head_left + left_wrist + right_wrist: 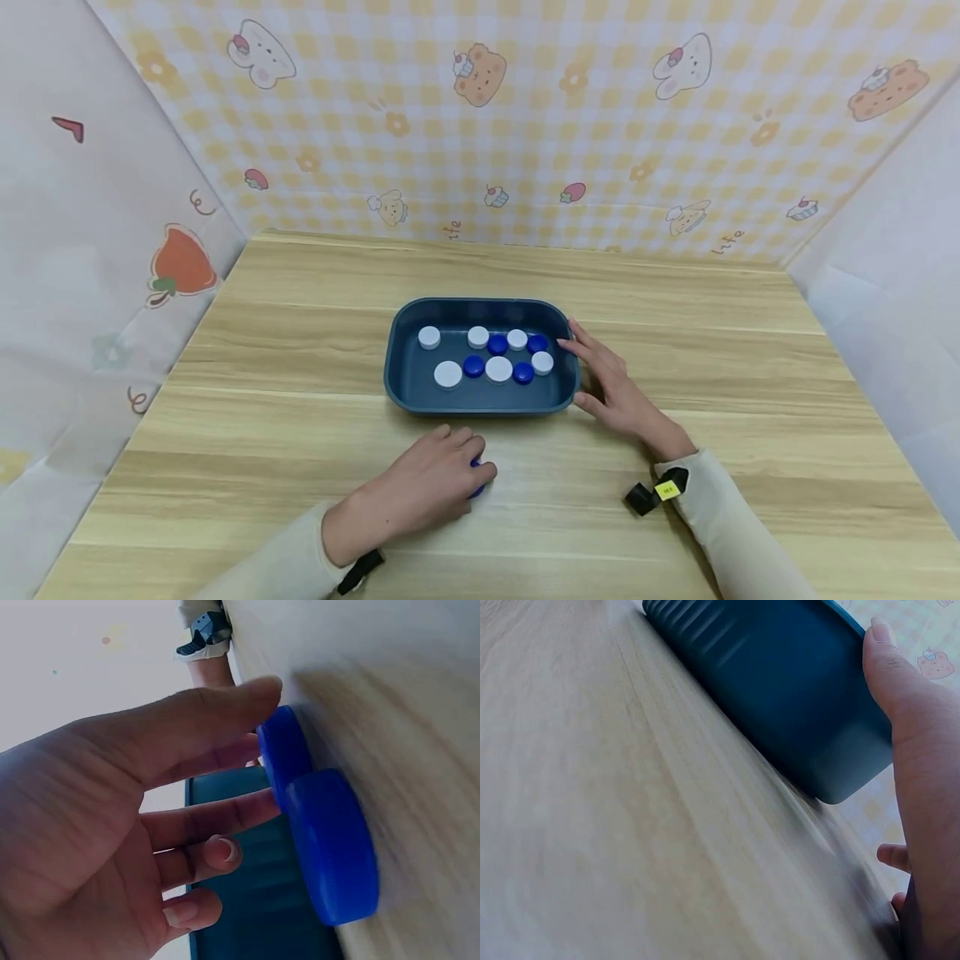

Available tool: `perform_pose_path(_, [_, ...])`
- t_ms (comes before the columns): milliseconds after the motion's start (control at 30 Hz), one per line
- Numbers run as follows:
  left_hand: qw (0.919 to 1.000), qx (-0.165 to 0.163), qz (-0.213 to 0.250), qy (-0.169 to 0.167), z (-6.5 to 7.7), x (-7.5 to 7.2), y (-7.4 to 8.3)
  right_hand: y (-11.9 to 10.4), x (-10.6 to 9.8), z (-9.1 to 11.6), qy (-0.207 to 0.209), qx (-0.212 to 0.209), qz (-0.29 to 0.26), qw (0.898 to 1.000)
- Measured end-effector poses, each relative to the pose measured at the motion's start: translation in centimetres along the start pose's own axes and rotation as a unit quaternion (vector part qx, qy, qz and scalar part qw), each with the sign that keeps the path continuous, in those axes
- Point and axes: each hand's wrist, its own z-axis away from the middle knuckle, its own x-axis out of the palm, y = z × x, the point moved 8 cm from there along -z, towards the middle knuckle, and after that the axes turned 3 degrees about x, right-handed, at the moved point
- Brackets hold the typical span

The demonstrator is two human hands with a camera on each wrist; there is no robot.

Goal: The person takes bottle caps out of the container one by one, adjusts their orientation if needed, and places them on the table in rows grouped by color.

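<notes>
Pinching blue cap (286, 754) w/ L hand (427, 482); R hand (617, 390) spread, touching R end of tray (480, 411).

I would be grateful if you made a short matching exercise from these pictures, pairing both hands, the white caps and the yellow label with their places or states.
1. Left hand
2. Right hand
3. White caps
4. Yellow label

A. inside the tray
B. on a black wrist device
C. pinching a blue cap outside the tray
D. at the tray's right end

Pairs: 1-C; 2-D; 3-A; 4-B
</notes>
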Motion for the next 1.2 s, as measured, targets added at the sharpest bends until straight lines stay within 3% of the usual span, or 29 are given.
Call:
perform_pose_path(167, [0.9979, -0.009, 0.061, 0.018, 0.2, -1.4, -0.7, -0.2, -0.1, -0.1, 0.002, -0.007, 0.000, 1.000])
perform_pose_path(267, [0.9884, -0.009, 0.126, 0.085, 0.2, -3.3, -1.6, -0.4, -0.3, -0.1, 0.004, -0.013, -0.003, 1.000])
perform_pose_path(400, [0.9556, 0.005, 0.216, 0.201, 0.1, -5.8, -3.9, -0.4, -0.5, -0.2, 0.003, -0.011, -0.005, 1.000])
perform_pose_path(500, [0.9329, -0.009, 0.270, 0.238, -0.3, -6.8, -6.1, -0.3, -0.5, -0.2, 0.004, -0.010, -0.003, 1.000])
perform_pose_path(600, [0.9266, -0.040, 0.296, 0.229, -1.0, -7.2, -8.1, -0.3, -0.4, -0.2, 0.004, -0.013, -0.001, 1.000])
perform_pose_path(667, [0.9274, -0.053, 0.304, 0.211, -1.6, -7.3, -8.9, -0.4, -0.4, -0.1, 0.002, -0.013, -0.003, 1.000])
perform_pose_path(933, [0.9234, -0.077, 0.341, 0.159, -4.4, -7.1, -11.3, -0.3, -0.4, 0.0, 0.004, -0.011, -0.005, 1.000])
perform_pose_path(1000, [0.9183, -0.084, 0.360, 0.141, -5.1, -6.6, -12.0, -0.2, -0.4, 0.0, 0.005, -0.011, -0.005, 1.000])
perform_pose_path(1200, [0.8909, -0.104, 0.427, 0.114, -6.2, -4.8, -13.9, -0.2, -0.3, 0.1, -0.001, -0.010, 0.002, 1.000])
